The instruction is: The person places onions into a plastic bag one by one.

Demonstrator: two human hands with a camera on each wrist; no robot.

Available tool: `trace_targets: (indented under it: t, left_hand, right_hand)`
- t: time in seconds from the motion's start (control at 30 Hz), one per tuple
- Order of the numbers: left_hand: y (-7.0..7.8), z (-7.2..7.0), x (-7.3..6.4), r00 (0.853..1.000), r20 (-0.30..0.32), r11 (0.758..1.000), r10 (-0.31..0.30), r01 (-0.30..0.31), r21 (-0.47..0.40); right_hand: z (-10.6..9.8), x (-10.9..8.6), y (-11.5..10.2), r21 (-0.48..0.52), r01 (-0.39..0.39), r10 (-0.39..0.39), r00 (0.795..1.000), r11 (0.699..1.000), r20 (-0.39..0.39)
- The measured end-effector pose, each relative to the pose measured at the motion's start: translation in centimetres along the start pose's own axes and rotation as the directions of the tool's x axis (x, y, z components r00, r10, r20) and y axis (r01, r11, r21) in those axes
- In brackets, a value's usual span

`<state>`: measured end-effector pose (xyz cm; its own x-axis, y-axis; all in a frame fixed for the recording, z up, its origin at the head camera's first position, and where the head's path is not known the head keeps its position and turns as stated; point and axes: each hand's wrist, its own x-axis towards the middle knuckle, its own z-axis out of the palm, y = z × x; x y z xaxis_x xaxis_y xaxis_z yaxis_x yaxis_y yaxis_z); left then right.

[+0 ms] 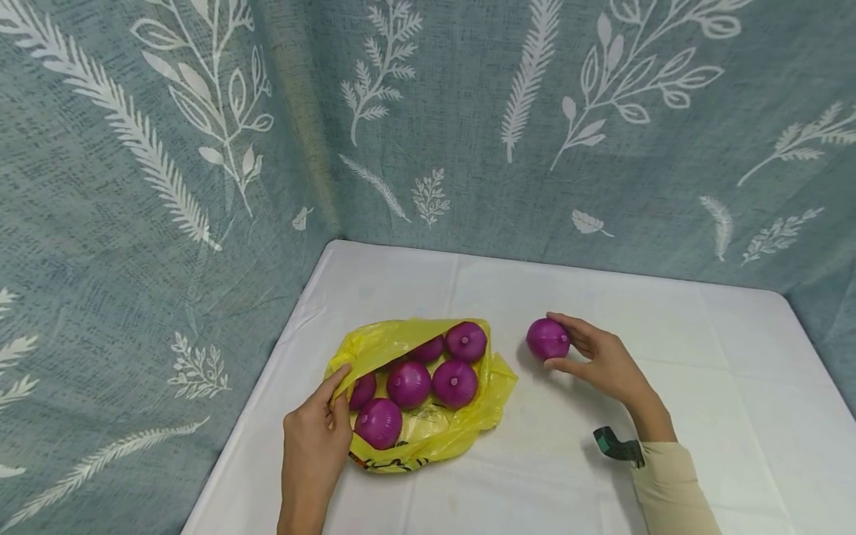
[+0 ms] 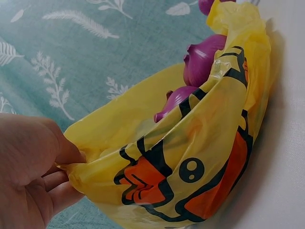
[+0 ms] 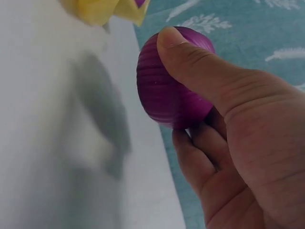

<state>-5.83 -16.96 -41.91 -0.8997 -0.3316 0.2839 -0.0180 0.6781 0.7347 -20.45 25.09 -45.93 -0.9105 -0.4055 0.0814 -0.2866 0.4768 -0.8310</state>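
Observation:
A yellow plastic bag (image 1: pixel 428 423) with a printed cartoon face lies on the table with its mouth spread, several purple onions (image 1: pixel 409 384) inside. My left hand (image 1: pixel 317 435) pinches the bag's rim at its left side, thumb and fingers on the film; the left wrist view shows this grip (image 2: pixel 43 167) beside the orange and black print. To the right of the bag, my right hand (image 1: pixel 598 360) grips one purple onion (image 1: pixel 548 339) between thumb and fingers. In the right wrist view that onion (image 3: pixel 167 90) is held above the white cloth, its shadow falling beneath.
A white cloth (image 1: pixel 535 475) covers the table. Blue-green curtains (image 1: pixel 468 186) with white leaf prints hang behind it and along its left side. A small dark wrist camera (image 1: pixel 618 447) sticks out from the right sleeve (image 1: pixel 672 487).

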Motion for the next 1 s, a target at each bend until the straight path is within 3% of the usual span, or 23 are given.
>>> trace_targets:
  t: [0.47, 1.0]
  left_hand:
    - [0.1, -0.1, 0.0, 1.000, 0.007, 1.000, -0.013, 0.013, -0.003]
    - [0.1, -0.2, -0.2, 1.000, -0.001, 1.000, -0.017, 0.017, 0.002]
  right_hand:
    - [0.2, -0.6, -4.0, 0.033, 0.025, -0.026, 0.999, 0.999, 0.036]
    - [0.6, -1.1, -6.2, -0.006, 0.086, -0.086, 0.995, 0.996, 0.052]
